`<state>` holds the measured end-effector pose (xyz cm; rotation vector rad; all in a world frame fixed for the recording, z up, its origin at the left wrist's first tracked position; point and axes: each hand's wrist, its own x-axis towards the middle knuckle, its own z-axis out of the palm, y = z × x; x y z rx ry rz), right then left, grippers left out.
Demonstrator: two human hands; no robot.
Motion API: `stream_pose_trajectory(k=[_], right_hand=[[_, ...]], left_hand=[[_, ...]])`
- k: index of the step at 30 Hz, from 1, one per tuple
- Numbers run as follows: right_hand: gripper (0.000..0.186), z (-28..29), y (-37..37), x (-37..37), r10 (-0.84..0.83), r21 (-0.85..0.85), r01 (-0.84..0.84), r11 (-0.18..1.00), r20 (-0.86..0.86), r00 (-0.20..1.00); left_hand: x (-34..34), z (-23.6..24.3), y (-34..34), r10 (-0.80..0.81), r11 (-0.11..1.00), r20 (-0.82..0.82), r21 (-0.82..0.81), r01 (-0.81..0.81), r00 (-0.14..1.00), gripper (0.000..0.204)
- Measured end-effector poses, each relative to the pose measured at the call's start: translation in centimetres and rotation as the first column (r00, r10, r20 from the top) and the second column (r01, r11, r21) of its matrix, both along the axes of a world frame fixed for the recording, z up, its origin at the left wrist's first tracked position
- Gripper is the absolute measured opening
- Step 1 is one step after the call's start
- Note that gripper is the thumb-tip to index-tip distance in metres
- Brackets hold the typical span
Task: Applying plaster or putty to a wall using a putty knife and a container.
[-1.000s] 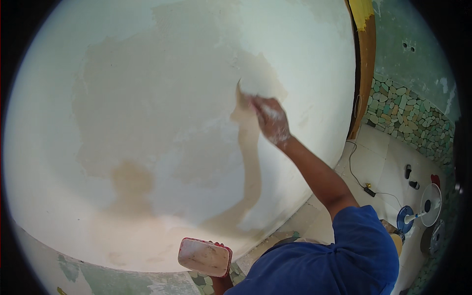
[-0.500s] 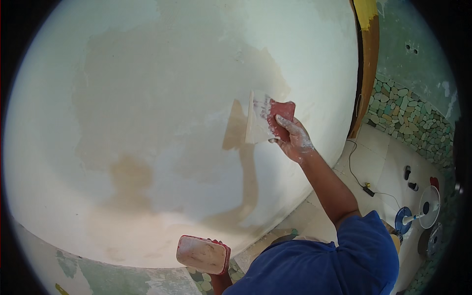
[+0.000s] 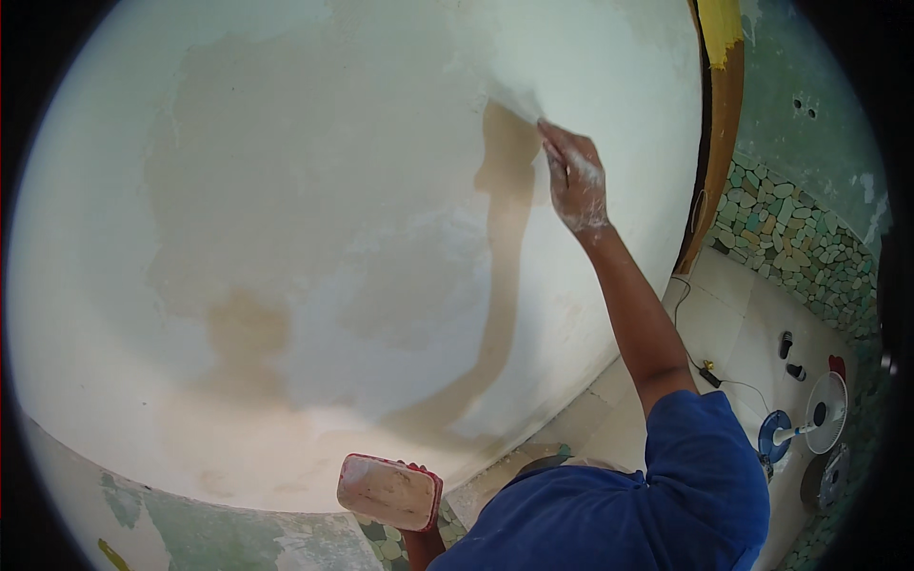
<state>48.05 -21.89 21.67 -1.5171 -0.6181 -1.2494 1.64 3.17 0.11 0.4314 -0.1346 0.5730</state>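
My right hand [image 3: 577, 179] is raised against the pale wall [image 3: 314, 190], closed around a wide putty knife. The knife's blade [image 3: 517, 101] is smeared by motion and seen nearly edge-on at the wall; its red handle is mostly hidden by the fingers. White filler dusts the hand and wrist. Low down, my left hand [image 3: 434, 522] grips a rectangular red-rimmed tub [image 3: 388, 492] from its right side, with whitish residue over its face. Most of that hand is behind the tub. Darker, damp-looking filler patches spread over the wall, crossed by my arm's shadow.
A wooden frame [image 3: 710, 162] edges the wall on the right. Beyond are a pebble-tiled strip [image 3: 790, 224], a standing fan [image 3: 824, 412], a cable [image 3: 677, 309] and a pair of sandals [image 3: 791, 357] on the tiled floor. A green patchy surface [image 3: 219, 538] lies at lower left.
My right hand has moved up the wall with the putty knife, and the blade has turned from face-on to nearly edge-on. My left hand and the tub stay about where they were.
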Motion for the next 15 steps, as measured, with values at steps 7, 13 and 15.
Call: stream_pose_trajectory(k=[7,13,15], right_hand=[[0.031,1.6,-0.4,4.9,0.088,0.032,-0.085,0.996,-0.106,0.990],[0.048,-5.6,5.2,-1.6,0.106,-0.288,-0.083,0.954,0.064,0.992],[0.059,-7.2,6.0,-4.9,0.207,-0.360,-0.181,0.915,0.034,0.978]], left_hand=[[-1.2,-1.6,0.7,-0.022,0.979,0.033,-0.202,0.028,0.999,0.072],[-1.9,-2.8,1.8,0.113,0.938,-0.123,-0.314,-0.146,0.986,0.065],[-1.9,-3.0,1.8,0.087,0.855,-0.135,-0.498,-0.144,0.987,0.064]])
